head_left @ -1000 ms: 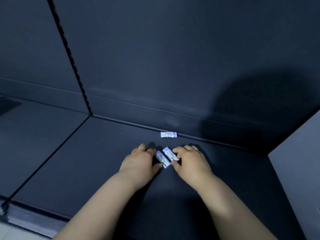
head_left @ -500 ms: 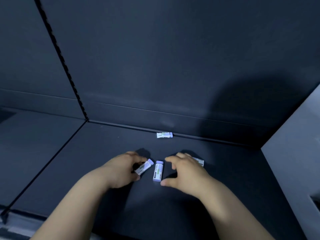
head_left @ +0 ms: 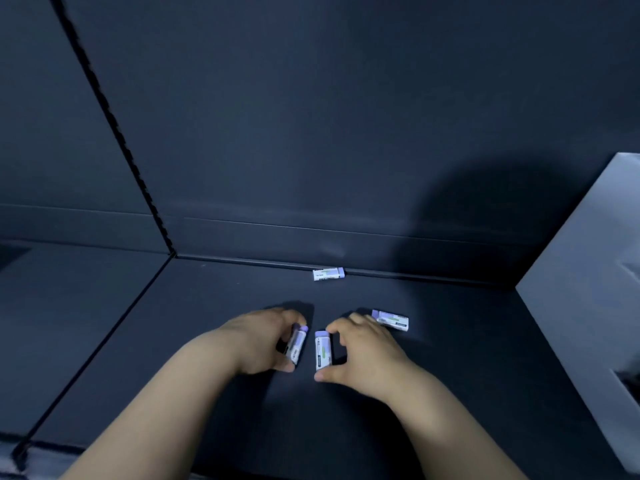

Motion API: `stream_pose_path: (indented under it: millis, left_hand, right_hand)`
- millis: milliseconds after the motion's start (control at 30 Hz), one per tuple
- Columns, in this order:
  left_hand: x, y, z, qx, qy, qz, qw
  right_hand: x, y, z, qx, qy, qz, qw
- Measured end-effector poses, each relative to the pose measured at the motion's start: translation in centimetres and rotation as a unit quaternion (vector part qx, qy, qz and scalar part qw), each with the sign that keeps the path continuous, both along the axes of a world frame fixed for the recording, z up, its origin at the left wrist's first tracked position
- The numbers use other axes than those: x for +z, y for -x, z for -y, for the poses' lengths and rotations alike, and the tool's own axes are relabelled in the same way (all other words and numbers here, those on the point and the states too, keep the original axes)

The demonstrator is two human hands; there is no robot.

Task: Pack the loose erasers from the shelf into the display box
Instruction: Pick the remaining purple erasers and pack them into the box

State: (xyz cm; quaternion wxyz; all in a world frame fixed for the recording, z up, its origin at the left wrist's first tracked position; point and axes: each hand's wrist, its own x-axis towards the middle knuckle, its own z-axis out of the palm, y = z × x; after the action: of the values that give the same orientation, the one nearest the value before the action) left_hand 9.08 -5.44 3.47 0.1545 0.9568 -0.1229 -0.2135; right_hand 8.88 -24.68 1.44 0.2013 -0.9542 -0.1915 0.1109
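Observation:
Several white-sleeved erasers with lilac tips lie on the dark shelf (head_left: 207,341). My left hand (head_left: 258,341) grips one eraser (head_left: 298,346) between fingers and thumb. My right hand (head_left: 363,351) curls around a second eraser (head_left: 322,351), index finger at its top and thumb at its bottom end. A third eraser (head_left: 391,319) lies just beyond my right fingers. Another eraser (head_left: 328,274) rests against the back wall. The grey display box (head_left: 588,289) stands at the right edge, its inside hidden.
The shelf's back panel (head_left: 346,133) rises right behind the far eraser. A slotted upright (head_left: 114,133) and a seam split the shelf from the bay on the left. The front edge runs along the bottom left.
The two erasers that lay side by side are now apart, each turned lengthwise in one hand. Both hands drew back toward me. A third eraser has come into sight beyond my right hand.

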Motion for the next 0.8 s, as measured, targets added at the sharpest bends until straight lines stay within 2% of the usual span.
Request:
stream_pose_path:
  millis: [133,367,600,800]
  left_hand:
    - [-0.1,0.7,-0.9,-0.006,0.078,-0.025,0.997]
    - [0.3,1.7,-2.4,0.006,0.050,0.030,0.998]
    - [0.1,2.5,-5.5,0.002,0.036,0.220,0.975]
    - [0.6,3.4,-14.7,-0.033,0.027,0.331,0.943]
  right_hand:
    - [0.0,0.6,-0.4,-0.010,-0.008,-0.001,1.000]
    - [0.8,1.5,-1.7,-0.023,-0.039,0.019,0.999]
    - [1.3,2.1,-5.7,-0.045,-0.067,0.080,0.994]
    - [2.2,3.9,-14.5,-0.083,-0.092,0.106,0.987]
